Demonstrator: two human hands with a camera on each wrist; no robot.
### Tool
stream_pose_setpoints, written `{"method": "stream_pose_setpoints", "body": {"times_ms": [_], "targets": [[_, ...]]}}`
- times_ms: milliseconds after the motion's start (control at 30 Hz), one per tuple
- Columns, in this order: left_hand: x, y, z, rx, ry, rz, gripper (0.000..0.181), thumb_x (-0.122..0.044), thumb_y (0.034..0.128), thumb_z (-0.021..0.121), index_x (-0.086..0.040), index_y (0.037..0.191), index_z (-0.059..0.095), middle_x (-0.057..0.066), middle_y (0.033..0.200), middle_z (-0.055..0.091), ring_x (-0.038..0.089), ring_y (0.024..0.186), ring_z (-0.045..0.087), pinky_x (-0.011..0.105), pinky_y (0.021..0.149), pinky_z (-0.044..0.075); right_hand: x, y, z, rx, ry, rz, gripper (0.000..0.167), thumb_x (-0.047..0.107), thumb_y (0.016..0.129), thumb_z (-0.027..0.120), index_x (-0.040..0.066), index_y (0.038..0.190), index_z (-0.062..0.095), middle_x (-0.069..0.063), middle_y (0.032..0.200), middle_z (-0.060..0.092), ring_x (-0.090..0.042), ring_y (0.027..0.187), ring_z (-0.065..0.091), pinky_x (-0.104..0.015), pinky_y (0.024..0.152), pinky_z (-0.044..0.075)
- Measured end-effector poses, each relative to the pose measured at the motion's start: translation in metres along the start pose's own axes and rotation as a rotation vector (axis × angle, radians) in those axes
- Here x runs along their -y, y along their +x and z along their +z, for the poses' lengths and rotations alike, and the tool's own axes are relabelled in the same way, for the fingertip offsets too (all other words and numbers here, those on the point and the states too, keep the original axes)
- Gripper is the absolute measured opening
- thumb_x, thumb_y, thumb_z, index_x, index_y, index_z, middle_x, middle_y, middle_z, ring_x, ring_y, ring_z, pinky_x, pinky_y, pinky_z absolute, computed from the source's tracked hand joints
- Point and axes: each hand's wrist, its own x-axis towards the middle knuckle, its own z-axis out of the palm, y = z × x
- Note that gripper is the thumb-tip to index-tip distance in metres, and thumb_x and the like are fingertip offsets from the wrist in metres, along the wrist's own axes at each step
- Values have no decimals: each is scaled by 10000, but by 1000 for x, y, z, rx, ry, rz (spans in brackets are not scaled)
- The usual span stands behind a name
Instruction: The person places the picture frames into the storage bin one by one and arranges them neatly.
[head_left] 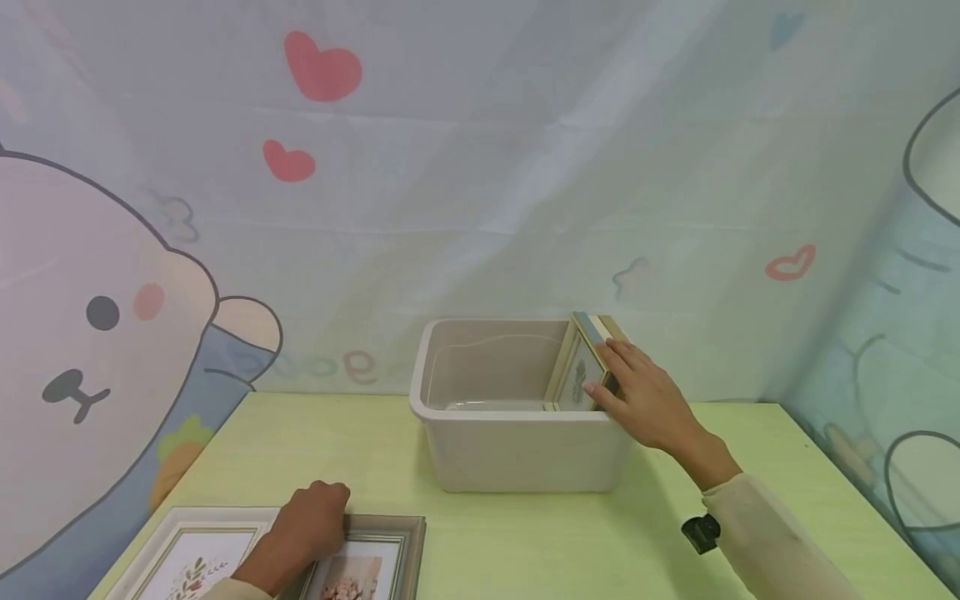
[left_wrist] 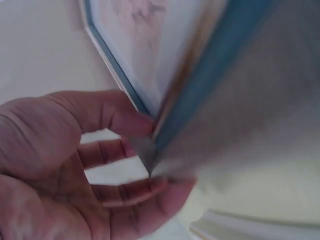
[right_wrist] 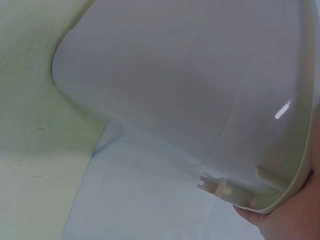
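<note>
Nearest you, at the left of the table [head_left: 517,550], lies the gray picture frame [head_left: 367,554] with a photo in it. Your left hand [head_left: 311,521] is at its far-left corner; the left wrist view shows your thumb and fingers pinching a frame's corner, most likely this one. You cannot tell from here whether the frame lies flat or is slightly raised. A hold on one corner alone could let it swing or slip if its weight hangs from there. Just to its left is the white picture frame [head_left: 195,554] with a plant print; a sideways drag could scrape the two borders together.

Farther off, near the middle of the table, stands the pale bin [head_left: 521,454]. At its right end a few framed pictures [head_left: 574,367] stand on edge, tilted, their tops above the rim. Your right hand [head_left: 643,396] rests against them, fingers laid fairly straight over the far edges, thumb apart on the front face; how firmly they press is not shown. The left part of the bin holds nothing beside these frames, so they could slide or topple that way if your hand leaves and their lean is too slight. A hard push on their tops might also tip or shift the bin. The black device [head_left: 701,533] by your right sleeve could catch the rim.

Behind everything hangs the backdrop [head_left: 480,208], with hearts and a cartoon bear.
</note>
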Motion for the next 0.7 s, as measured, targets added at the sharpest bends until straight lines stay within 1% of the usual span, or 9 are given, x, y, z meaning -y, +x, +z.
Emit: {"method": "stream_pose_setpoints", "body": {"times_ms": [100, 233, 400, 500, 567, 700], "targets": [[-2, 0, 1, -18, 36, -18, 121, 46, 777, 679, -12, 882, 659, 134, 749, 632, 239, 592, 560, 410, 488, 488, 1, 0, 0, -6, 4, -1, 649, 415, 1014, 516, 7, 1507, 402, -243, 1548, 403, -447, 1436, 366, -629, 1121, 345], [-4, -1, 1, -23, 58, -18, 110, 34, 788, 658, -27, 880, 655, 134, 761, 644, 260, 615, 588, 439, 504, 503, 1, 0, 0, -5, 5, -1, 647, 417, 1017, 508, 4, 1504, 403, -246, 1544, 405, -450, 1430, 372, -636, 1110, 355], [-7, 0, 0, -14, 31, -31, 126, 28, 758, 658, -66, 828, 610, 102, 734, 623, 232, 599, 525, 416, 502, 466, 1, 0, 1, -5, 3, -3, 644, 413, 1022, 500, 3, 1508, 396, -248, 1546, 401, -449, 1430, 370, -636, 1113, 352], [-7, 0, 1, -4, -15, -39, 139, 38, 770, 635, -82, 830, 600, 82, 727, 608, 223, 593, 506, 384, 497, 437, 2, 0, 0, -13, 2, -8, 638, 408, 1022, 501, 1, 1504, 403, -251, 1541, 408, -449, 1425, 377, -636, 1109, 357], [-6, 0, 0, -13, -60, -42, 143, 42, 770, 626, -84, 837, 620, 82, 741, 607, 234, 619, 517, 389, 502, 439, 2, 0, 0, -19, -1, -8, 633, 404, 1021, 503, 0, 1500, 409, -251, 1537, 414, -450, 1422, 383, -637, 1104, 362], [-5, 3, -6, -36, -190, -54, 227, 41, 711, 637, -65, 900, 702, 91, 800, 620, 251, 695, 518, 399, 532, 450, 1, 0, 1, -30, -9, -5, 629, 400, 1016, 515, 6, 1496, 417, -248, 1532, 422, -446, 1418, 391, -637, 1097, 372]]}}
